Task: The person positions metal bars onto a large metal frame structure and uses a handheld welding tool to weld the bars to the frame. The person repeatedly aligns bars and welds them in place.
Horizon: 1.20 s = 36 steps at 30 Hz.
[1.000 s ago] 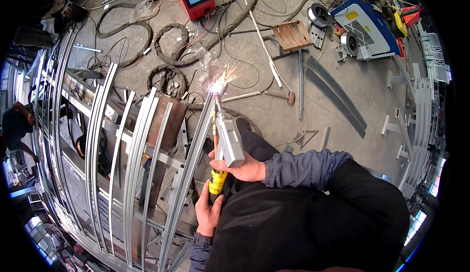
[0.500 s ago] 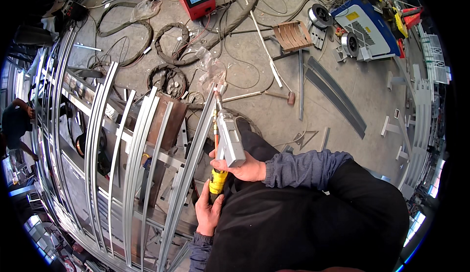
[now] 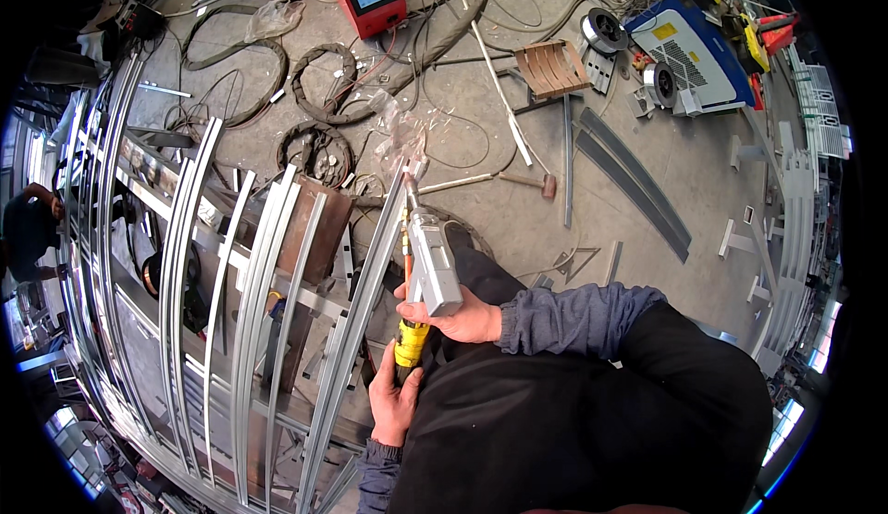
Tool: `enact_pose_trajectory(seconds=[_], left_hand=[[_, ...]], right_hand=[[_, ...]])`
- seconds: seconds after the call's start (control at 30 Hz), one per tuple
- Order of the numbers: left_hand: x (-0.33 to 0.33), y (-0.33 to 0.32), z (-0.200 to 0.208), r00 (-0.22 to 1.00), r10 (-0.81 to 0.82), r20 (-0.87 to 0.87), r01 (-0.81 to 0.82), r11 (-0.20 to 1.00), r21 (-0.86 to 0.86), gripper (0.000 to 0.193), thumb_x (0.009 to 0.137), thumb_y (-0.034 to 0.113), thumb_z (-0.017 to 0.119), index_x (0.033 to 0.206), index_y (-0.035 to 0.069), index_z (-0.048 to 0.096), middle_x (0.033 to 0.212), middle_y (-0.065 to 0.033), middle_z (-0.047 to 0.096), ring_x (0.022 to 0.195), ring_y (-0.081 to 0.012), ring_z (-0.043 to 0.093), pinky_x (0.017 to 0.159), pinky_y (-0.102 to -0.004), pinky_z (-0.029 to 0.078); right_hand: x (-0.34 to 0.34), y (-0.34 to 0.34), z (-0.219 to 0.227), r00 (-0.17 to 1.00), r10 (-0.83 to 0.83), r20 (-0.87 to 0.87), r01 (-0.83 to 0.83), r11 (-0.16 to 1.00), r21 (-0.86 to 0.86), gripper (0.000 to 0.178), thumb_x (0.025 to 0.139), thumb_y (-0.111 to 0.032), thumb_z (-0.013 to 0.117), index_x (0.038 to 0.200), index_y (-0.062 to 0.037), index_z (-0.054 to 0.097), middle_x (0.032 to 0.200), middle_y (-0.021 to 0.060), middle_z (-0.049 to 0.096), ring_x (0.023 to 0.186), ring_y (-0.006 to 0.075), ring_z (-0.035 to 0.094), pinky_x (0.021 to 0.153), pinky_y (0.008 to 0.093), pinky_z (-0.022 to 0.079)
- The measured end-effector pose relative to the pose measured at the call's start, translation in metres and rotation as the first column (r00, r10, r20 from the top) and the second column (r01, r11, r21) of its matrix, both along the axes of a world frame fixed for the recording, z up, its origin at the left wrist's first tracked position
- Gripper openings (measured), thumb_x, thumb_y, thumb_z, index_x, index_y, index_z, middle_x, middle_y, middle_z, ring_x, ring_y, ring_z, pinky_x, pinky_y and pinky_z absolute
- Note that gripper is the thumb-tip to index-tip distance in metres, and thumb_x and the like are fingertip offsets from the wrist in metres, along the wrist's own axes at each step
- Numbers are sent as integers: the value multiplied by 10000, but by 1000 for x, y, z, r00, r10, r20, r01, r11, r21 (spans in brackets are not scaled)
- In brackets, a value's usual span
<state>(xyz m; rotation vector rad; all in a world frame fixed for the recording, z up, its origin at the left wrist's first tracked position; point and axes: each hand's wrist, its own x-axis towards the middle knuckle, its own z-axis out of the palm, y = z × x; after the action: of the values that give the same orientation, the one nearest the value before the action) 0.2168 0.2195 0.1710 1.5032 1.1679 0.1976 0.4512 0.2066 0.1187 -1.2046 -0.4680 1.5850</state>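
My right hand [image 3: 470,317] is wrapped around a grey handheld welding gun [image 3: 432,260]. Lower down, my left hand [image 3: 395,398] grips the yellow-wrapped rear section [image 3: 410,343] of the same tool, where it meets a dark hose. An orange and brass feed tube runs along the gun's left side. The gun's narrow nozzle points away from me, its tip at the far end of a long silver metal rail [image 3: 356,315]; whether it touches cannot be made out. Small bright sparks [image 3: 447,123] scatter beyond the tip, near crumpled clear plastic [image 3: 400,130].
Several curved metal rails [image 3: 250,329] lie across a frame on my left. Coiled hoses [image 3: 324,84], a red machine [image 3: 373,0], a mallet [image 3: 548,186] and dark curved strips [image 3: 638,181] are on the floor. A blue-white machine [image 3: 694,56] stands far right. Another person [image 3: 30,227] is at far left.
Bright sparks now show beyond the nozzle tip. The gun and both my hands have hardly moved. At far left, the other person's arm has shifted.
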Motion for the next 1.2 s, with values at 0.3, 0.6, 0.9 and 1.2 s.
enact_pose_trajectory(seconds=[0.3,0.6,0.9,1.2], left_hand=[[1,3,4,1000,-13,-10,13,1000,6,664,974,103,801,1571,-16,534,1326,-235,744,1233,-310,744,1051,-382,549],[1,3,5,1000,5,-11,-5,999,-37,658,977,95,791,1568,-30,531,1336,-232,743,1244,-266,730,1064,-370,539],[2,5,5,1000,9,6,-9,999,-46,655,983,97,785,1570,-37,526,1338,-234,739,1244,-256,726,1067,-371,537],[3,5,7,1000,-3,-1,3,1000,-26,658,982,97,785,1572,-33,524,1325,-235,745,1238,-282,736,1058,-380,544]], right_hand=[[0,0,4,999,-20,-29,20,1000,6,647,1015,-329,822,1477,-17,493,1271,76,669,1166,166,651,1016,349,556],[-1,1,1,1000,9,26,-9,1000,1,798,1025,-338,811,1602,-5,371,1273,81,662,1184,171,644,1035,350,550],[-1,2,3,1000,-10,15,9,1000,19,831,1028,-327,809,1628,-3,334,1278,81,657,1193,172,642,1046,348,546],[-2,0,1,1000,-11,15,10,999,39,863,1024,-300,816,1652,-4,304,1276,77,658,1174,167,648,1030,341,554]])
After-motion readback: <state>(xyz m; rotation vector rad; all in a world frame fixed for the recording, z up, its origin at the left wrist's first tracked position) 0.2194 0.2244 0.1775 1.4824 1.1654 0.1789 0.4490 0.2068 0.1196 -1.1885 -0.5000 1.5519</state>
